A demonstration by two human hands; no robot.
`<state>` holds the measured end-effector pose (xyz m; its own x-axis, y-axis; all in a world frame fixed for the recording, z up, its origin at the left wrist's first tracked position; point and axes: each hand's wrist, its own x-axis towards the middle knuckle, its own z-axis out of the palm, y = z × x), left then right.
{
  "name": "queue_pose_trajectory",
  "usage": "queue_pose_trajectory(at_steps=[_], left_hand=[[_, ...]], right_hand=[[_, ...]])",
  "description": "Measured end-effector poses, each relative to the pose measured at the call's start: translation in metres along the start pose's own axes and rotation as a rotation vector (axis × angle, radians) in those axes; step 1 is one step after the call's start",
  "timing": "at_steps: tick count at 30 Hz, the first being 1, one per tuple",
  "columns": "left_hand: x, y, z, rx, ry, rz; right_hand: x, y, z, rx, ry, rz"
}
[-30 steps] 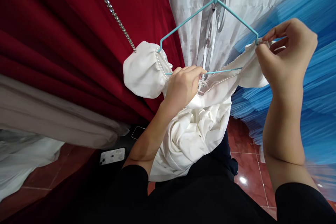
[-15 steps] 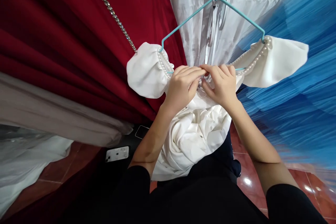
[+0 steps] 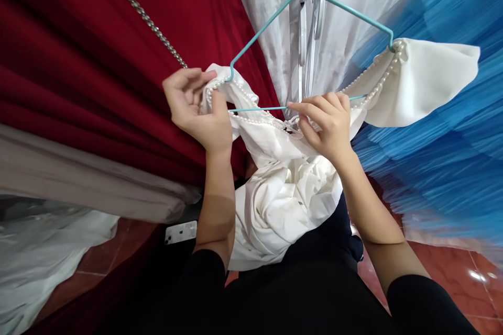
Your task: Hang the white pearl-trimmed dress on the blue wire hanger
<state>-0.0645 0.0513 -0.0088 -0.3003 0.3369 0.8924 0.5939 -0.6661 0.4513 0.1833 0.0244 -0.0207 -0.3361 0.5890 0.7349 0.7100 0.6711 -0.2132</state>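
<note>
A white dress with pearl-trimmed straps and neckline hangs on a thin turquoise hanger. My left hand is at the strap on the left, thumb and fingers closed round its pearl edge and white cloth. Part of that sleeve is hidden behind the hand. My right hand has its fingers curled over the hanger's lower bar, just above the middle of the neckline. The puffed white sleeve on the right hangs free of both hands. Below, the skirt lies bunched up against my body.
Dark red cloth hangs at the left, with a sparkling chain across it. Blue ruffled tulle fills the right, and white fabric hangs behind. A white phone lies low on the left, above red floor tiles.
My left hand has moved left from the middle of the neckline to the left strap and grips it. My right hand has stayed near the middle. The hanger has shifted slightly left.
</note>
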Motion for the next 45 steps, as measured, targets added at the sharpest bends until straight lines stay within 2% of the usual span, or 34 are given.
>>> queue_pose_trajectory(at_steps=[5,7,8,11,14,15,16,17,18,19,21,23,24,25,27,30,31,33,35,36,40,45], left_hand=[[0.022,-0.034,-0.022,0.040,0.108,-0.041],[0.021,-0.048,-0.035,0.070,0.152,-0.085],[0.017,-0.053,-0.041,0.093,0.133,-0.127],[-0.008,-0.051,-0.052,0.177,-0.080,-0.280],[-0.040,-0.022,-0.047,0.177,-0.348,-0.366],[-0.049,-0.010,-0.042,0.138,-0.526,-0.384],[-0.057,0.002,-0.036,0.085,-0.703,-0.337],[-0.063,0.014,-0.030,0.034,-0.813,-0.253],[-0.066,0.025,-0.024,-0.017,-0.853,-0.186],[-0.068,0.035,-0.019,-0.057,-0.834,-0.102],[-0.066,0.054,-0.011,-0.074,-0.673,0.033],[-0.055,0.070,-0.006,-0.020,-0.531,0.103],[-0.049,0.077,-0.005,0.017,-0.502,0.109],[-0.042,0.082,-0.004,0.054,-0.510,0.098],[-0.030,0.089,-0.001,0.129,-0.603,0.038],[-0.024,0.086,0.005,0.198,-0.729,-0.035],[-0.026,0.084,0.006,0.205,-0.733,-0.034],[-0.031,0.079,0.009,0.212,-0.708,-0.007],[-0.037,0.076,0.013,0.226,-0.678,0.007],[-0.039,0.075,0.014,0.230,-0.668,0.006],[-0.040,0.074,0.020,0.233,-0.635,-0.002],[-0.035,0.076,0.017,0.246,-0.655,-0.025]], right_hand=[[0.003,0.001,-0.015,0.055,-0.110,0.026],[0.003,-0.002,-0.019,0.086,-0.126,0.036],[0.003,-0.004,-0.021,0.102,-0.128,0.042],[0.004,-0.006,-0.021,0.140,-0.123,0.060],[0.005,-0.005,-0.017,0.144,-0.109,0.071],[0.006,-0.004,-0.016,0.139,-0.098,0.072],[0.006,-0.004,-0.014,0.134,-0.087,0.070],[0.007,-0.004,-0.013,0.130,-0.075,0.065],[0.007,-0.005,-0.012,0.127,-0.064,0.057],[0.007,-0.005,-0.013,0.125,-0.056,0.050],[0.005,-0.006,-0.015,0.117,-0.048,0.040],[0.002,-0.007,-0.020,0.113,-0.034,0.038],[0.001,-0.007,-0.023,0.116,-0.025,0.037],[0.000,-0.008,-0.026,0.122,-0.019,0.033],[-0.002,-0.010,-0.031,0.131,-0.029,0.017],[-0.001,-0.011,-0.039,0.154,-0.049,-0.019],[0.000,-0.009,-0.043,0.163,-0.002,-0.031],[0.003,0.002,-0.049,0.145,0.206,-0.046],[0.009,0.021,-0.055,0.071,0.429,-0.037],[0.011,0.033,-0.057,0.032,0.484,-0.029],[0.022,0.069,-0.058,0.037,0.467,-0.038],[0.034,0.069,-0.068,0.082,0.609,0.008]])
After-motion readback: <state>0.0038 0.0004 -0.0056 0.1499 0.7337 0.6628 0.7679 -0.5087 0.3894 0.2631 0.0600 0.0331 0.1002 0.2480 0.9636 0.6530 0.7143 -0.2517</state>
